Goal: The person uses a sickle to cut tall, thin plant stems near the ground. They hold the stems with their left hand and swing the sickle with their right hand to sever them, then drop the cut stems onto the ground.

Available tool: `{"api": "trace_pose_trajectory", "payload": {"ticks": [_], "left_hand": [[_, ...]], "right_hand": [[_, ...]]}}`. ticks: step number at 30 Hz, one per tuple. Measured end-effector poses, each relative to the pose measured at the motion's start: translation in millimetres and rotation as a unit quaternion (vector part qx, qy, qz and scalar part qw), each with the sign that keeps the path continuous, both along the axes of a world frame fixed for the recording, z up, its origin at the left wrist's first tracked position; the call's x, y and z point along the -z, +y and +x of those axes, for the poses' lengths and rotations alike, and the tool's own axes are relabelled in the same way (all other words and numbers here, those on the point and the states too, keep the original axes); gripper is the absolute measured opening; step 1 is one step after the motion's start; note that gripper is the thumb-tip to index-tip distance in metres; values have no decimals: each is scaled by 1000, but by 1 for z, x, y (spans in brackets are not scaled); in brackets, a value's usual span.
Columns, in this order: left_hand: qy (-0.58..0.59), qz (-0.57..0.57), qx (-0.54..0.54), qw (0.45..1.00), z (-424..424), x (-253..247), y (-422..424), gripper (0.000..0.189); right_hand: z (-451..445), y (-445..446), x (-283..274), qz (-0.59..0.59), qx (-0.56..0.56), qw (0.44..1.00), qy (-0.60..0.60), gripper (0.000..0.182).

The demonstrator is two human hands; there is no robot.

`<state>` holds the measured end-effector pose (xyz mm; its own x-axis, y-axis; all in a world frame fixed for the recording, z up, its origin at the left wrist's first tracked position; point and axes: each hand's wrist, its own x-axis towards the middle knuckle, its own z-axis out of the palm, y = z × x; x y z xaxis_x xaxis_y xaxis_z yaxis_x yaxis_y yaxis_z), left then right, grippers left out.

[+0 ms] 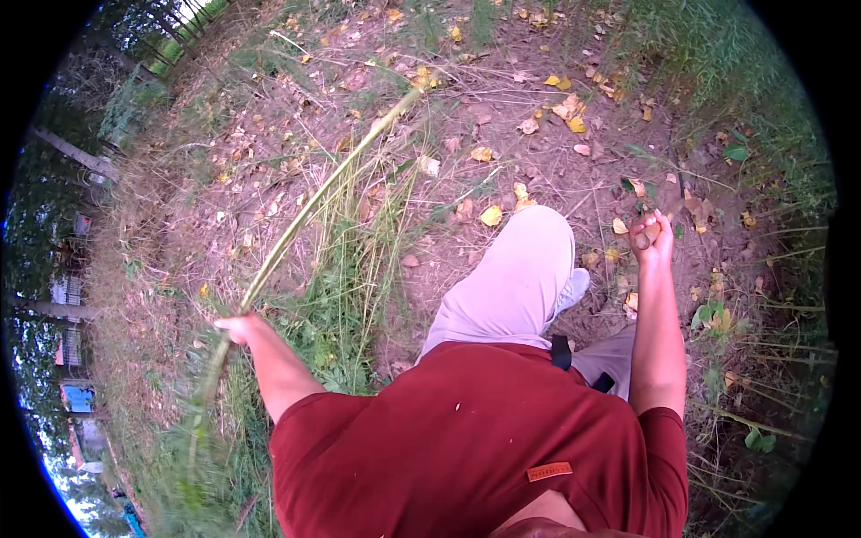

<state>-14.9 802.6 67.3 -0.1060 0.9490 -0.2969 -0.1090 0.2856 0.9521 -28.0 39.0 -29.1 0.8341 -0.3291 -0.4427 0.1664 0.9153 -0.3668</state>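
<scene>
My left hand (pixel 241 328) is stretched out to the left and closed around a long green plant stalk (pixel 306 212). The stalk's bare, thick end points up and forward, while its leafy part trails blurred behind the hand, beside my body. On the right, my right hand (pixel 658 243) grips a round wooden handle (pixel 646 237) whose butt end faces me. What the handle belongs to is hard to make out against the ground. One leg in pale trousers (pixel 508 282) is forward, with a light shoe (pixel 573 288) partly showing behind it.
Dry soil (pixel 471 128) strewn with yellow and brown fallen leaves (pixel 492 216) lies ahead. A clump of grass and weeds (pixel 350 289) stands left of my leg. Tall feathery green plants (pixel 726 60) line the right side. Tree trunks (pixel 77 153) rise at the far left.
</scene>
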Motion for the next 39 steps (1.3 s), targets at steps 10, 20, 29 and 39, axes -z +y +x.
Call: {"api": "trace_pose_trajectory", "payload": {"ticks": [10,20,29,39], "left_hand": [[169,-191,286,924,12,178,-60,70],[472,301,541,628,86,194,-98,57],[506,494,702,-87,55,295,-114,26],[459,372,762,265,58,241,-182,32]], "right_hand": [[-32,-11,9,23,0,1000,2,14],[-92,-34,36,18,80,994,70,14],[-120,-36,48,75,166,981,62,12],[-107,-20,-47,-203,166,957,125,12]]}}
